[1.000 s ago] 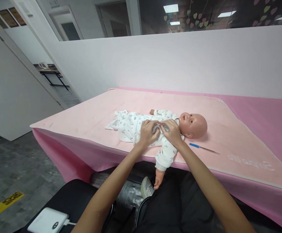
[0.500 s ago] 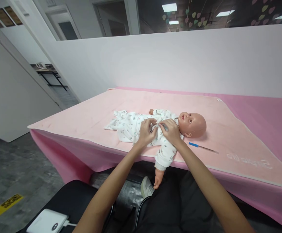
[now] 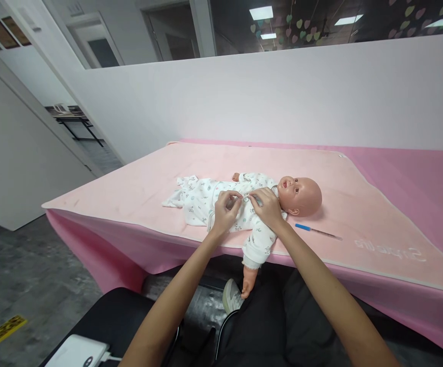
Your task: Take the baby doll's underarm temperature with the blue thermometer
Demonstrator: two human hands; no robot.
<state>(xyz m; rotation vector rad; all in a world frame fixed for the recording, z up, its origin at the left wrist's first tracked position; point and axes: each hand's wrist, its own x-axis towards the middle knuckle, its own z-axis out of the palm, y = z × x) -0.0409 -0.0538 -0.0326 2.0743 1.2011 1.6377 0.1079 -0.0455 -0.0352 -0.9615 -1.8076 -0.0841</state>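
Note:
A baby doll (image 3: 303, 196) lies on its back, head to the right, dressed in a white patterned outfit (image 3: 200, 199). My left hand (image 3: 226, 210) is over its belly, thumb and fingertips pinched together at the front of the outfit. Close by on the chest, my right hand (image 3: 266, 205) pinches the same cloth between thumb and fingers. A small round spot, perhaps a snap, shows between the fingertips. The doll's near arm (image 3: 249, 280) hangs past the table edge; its far hand (image 3: 236, 177) rests on the mat.
Right of my right forearm lies a thin tool with a blue handle (image 3: 303, 227). A pale pink mat (image 3: 137, 188) covers the table over a darker pink cloth (image 3: 431, 188). A white wall (image 3: 282, 102) stands behind. A white device (image 3: 77, 351) with a cable sits on the black chair (image 3: 118, 311).
My left hand has shifted slightly left, so the fingertips of both hands are farther apart. My right hand stays at the chest. The view has tilted a little.

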